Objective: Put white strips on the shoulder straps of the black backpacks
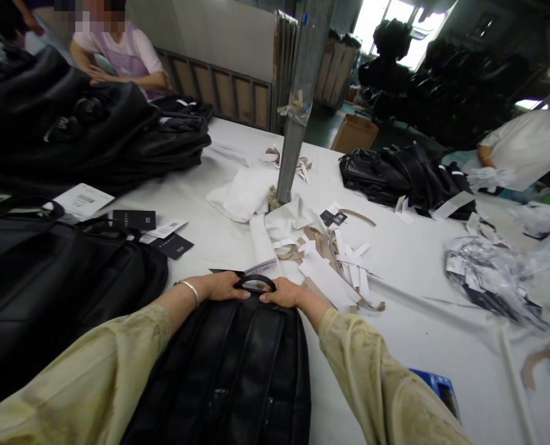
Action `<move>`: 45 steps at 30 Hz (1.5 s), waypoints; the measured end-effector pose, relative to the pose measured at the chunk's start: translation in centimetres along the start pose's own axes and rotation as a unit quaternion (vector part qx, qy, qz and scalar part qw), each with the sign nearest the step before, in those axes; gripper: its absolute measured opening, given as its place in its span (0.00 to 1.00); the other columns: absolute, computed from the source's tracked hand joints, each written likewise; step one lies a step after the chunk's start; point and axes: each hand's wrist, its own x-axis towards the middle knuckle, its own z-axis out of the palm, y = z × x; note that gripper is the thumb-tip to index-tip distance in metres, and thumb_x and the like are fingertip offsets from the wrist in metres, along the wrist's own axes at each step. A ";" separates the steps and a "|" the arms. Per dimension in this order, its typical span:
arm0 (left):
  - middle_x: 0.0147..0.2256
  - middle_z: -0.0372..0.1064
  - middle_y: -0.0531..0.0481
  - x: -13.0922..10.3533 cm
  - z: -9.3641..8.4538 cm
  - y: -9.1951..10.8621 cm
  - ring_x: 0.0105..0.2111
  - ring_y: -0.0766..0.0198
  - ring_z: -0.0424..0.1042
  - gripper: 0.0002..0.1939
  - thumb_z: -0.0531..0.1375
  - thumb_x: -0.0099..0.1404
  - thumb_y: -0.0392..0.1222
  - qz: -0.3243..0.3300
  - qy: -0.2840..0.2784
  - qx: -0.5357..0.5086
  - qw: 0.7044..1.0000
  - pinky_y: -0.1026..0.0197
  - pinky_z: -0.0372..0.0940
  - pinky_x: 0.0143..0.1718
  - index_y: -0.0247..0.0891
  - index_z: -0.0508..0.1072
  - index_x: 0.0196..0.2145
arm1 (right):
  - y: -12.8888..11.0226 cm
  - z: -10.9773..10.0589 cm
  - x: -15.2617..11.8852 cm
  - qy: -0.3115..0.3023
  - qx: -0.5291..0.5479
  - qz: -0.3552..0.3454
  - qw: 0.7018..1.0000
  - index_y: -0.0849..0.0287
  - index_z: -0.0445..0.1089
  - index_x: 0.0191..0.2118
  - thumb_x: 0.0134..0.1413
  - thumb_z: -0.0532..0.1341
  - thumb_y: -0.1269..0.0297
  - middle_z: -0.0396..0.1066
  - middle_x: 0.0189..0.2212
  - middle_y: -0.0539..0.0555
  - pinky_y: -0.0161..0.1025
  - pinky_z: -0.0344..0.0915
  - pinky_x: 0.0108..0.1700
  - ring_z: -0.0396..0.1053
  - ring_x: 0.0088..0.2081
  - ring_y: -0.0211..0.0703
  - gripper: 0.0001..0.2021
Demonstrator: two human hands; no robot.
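Note:
A black backpack [242, 364] lies on the white table right in front of me, its shoulder straps facing up and its top handle [255, 281] pointing away. My left hand [223, 286] grips the backpack's top edge just left of the handle, thumb on the near side, other fingers partly hidden behind the edge. On the handle's right side, my right hand [280, 292] grips the same edge, its thumb close to the left one. Paper tags [261, 267] show just beyond the handle.
More black bags [47, 278] with tags are piled at left. A metal post [298, 111] rises beyond scattered paper strips [330, 266]. Plastic bags [492, 278] and a blue object [435, 386] are at right. Black backpacks [405, 176] lie farther back. Two people sit or stand across the table.

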 end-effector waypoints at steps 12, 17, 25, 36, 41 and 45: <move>0.40 0.79 0.47 0.6 0.3 -0.7 0.42 0.50 0.76 0.22 0.66 0.51 0.51 -0.008 0.017 -0.065 0.998 0.58 0.67 0.46 0.37 0.78 0.41 | -0.2 -0.2 0.9 -0.046 0.028 -0.077 0.996 0.55 0.75 0.51 0.46 0.67 0.66 0.77 0.44 0.48 0.40 0.66 0.52 0.73 0.45 0.46 0.23; 0.38 0.79 0.47 0.0 0.1 -1.5 0.39 0.52 0.75 0.21 0.64 0.54 0.57 -0.014 0.014 -0.049 0.999 0.58 0.65 0.43 0.39 0.79 0.38 | 0.0 -0.8 0.4 -0.064 0.023 -0.019 0.998 0.58 0.78 0.43 0.50 0.66 0.63 0.76 0.34 0.48 0.37 0.67 0.44 0.72 0.37 0.42 0.13; 0.27 0.75 0.45 -1.3 0.2 -4.9 0.30 0.53 0.71 0.28 0.54 0.59 0.68 -0.079 -0.006 0.029 0.996 0.58 0.60 0.33 0.39 0.77 0.26 | 1.0 1.4 -1.8 0.082 -0.103 0.112 0.985 0.61 0.76 0.38 0.56 0.61 0.47 0.77 0.38 0.59 0.41 0.64 0.42 0.73 0.42 0.52 0.19; 0.39 0.76 0.40 -3.1 3.0 -7.8 0.41 0.47 0.73 0.26 0.53 0.61 0.63 -0.121 0.122 0.049 0.984 0.54 0.63 0.43 0.39 0.78 0.37 | 2.8 6.2 -8.8 0.221 -0.197 0.174 0.939 0.58 0.71 0.48 0.66 0.52 0.54 0.71 0.44 0.63 0.44 0.63 0.48 0.70 0.48 0.54 0.17; 0.35 0.76 0.43 -3.3 3.6 -6.7 0.37 0.51 0.73 0.19 0.59 0.60 0.57 -0.176 0.144 -0.005 0.974 0.56 0.63 0.41 0.39 0.77 0.33 | 3.7 9.0 -11.5 0.246 -0.171 0.210 0.931 0.61 0.68 0.46 0.62 0.55 0.57 0.72 0.43 0.67 0.47 0.64 0.48 0.71 0.47 0.59 0.14; 0.36 0.77 0.43 -4.1 3.7 -5.0 0.38 0.52 0.74 0.19 0.62 0.59 0.58 -0.228 0.211 -0.029 0.950 0.57 0.65 0.40 0.38 0.78 0.35 | 6.4 11.0 -13.3 0.255 -0.042 0.237 0.937 0.58 0.69 0.42 0.55 0.58 0.50 0.75 0.36 0.67 0.52 0.67 0.46 0.75 0.44 0.65 0.17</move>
